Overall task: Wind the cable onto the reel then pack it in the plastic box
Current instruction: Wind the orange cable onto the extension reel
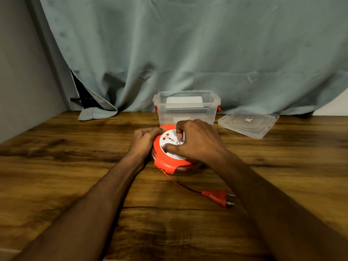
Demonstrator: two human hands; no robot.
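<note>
The round orange plastic reel with the white socket face (170, 148) sits flat on the brown wooden counter (56, 166), just in front of the clear plastic box (186, 110). The left hand (144, 141) is closed around the reel's left edge, holding it down. The right hand (195, 140) lies on top, its fingers pressed on the white middle part, a grip that looks made for turning. Only a short bit of thin orange cable (178, 182) is out, leading to the orange two-pin plug (218, 197) lying near the right arm. To do this well, I think the left hand should keep the reel from sliding while the right turns the middle slowly, so the cable goes in flat and the plug does not bump hard. The box is open, with something white inside it, and its clear lid (248, 122) lies beside it.
</note>
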